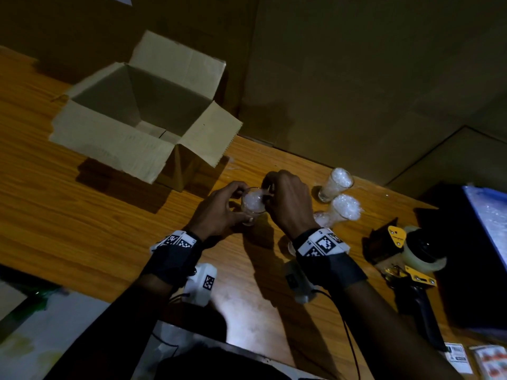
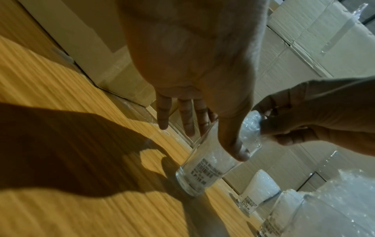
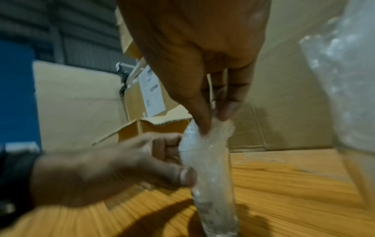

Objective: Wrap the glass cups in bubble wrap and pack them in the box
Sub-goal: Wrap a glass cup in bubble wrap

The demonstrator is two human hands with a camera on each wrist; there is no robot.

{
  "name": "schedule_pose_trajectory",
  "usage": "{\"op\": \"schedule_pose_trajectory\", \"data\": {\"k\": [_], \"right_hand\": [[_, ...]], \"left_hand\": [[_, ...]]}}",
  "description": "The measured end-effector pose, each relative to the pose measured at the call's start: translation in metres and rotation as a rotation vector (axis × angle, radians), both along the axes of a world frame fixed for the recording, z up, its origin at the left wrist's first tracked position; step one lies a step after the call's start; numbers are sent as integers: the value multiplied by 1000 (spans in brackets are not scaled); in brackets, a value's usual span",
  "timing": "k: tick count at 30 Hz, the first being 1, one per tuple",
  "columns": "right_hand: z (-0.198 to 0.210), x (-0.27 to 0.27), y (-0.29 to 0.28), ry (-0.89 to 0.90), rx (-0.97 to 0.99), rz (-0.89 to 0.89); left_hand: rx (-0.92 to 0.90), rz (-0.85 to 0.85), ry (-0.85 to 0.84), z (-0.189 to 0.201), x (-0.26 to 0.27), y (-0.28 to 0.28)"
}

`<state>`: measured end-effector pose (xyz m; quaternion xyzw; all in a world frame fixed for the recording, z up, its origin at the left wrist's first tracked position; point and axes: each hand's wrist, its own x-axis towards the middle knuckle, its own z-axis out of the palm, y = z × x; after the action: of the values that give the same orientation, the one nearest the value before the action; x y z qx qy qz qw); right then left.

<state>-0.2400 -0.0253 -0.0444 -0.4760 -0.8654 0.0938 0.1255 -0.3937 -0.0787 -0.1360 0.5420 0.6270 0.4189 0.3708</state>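
A clear glass cup [image 1: 251, 208] with a price label stands on the wooden table [image 1: 82, 215] between my hands. My left hand [image 1: 238, 204] grips its side, thumb in front [image 2: 233, 144] and fingers behind. My right hand [image 1: 267, 193] pinches a wad of bubble wrap [image 2: 250, 126] at the cup's mouth, with the fingertips [image 3: 205, 126] down in the wrap [image 3: 209, 139]. Two more cups [image 1: 336, 183] [image 1: 343, 211] stuffed with bubble wrap stand to the right. The open cardboard box [image 1: 115, 138] sits at the far left, nothing visible inside.
A yellow and black tape dispenser [image 1: 406, 250] lies at the right, near a dark and blue block with bubble wrap [image 1: 488, 215] on it. Large cardboard cartons [image 1: 356, 78] line the table's far edge. Labels or cards [image 1: 466, 357] lie at the near right corner.
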Motion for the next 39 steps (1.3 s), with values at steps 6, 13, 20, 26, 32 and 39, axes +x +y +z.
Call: {"op": "schedule_pose_trajectory", "data": {"k": [6,13,20,26,32,39], "right_hand": [[-3,-6,-7,-104,-71,95],[9,5,-23,-351,-186,184],[-5,-1,-35,-637,-35,224],[25,5,-23,-410,-237,153],[29,9,-31,-408,-248,229],[19,13,-37,-368,-254,192]], "left_hand": [[-16,7,-15,2,1,-1],[-39,10,-34,5,4,-4],[-53,28,65,11,2,-2],[-45,-6,146,18,0,-4],[-27,-24,184,23,2,-3],[-43,-22,88,14,1,-3]]}}
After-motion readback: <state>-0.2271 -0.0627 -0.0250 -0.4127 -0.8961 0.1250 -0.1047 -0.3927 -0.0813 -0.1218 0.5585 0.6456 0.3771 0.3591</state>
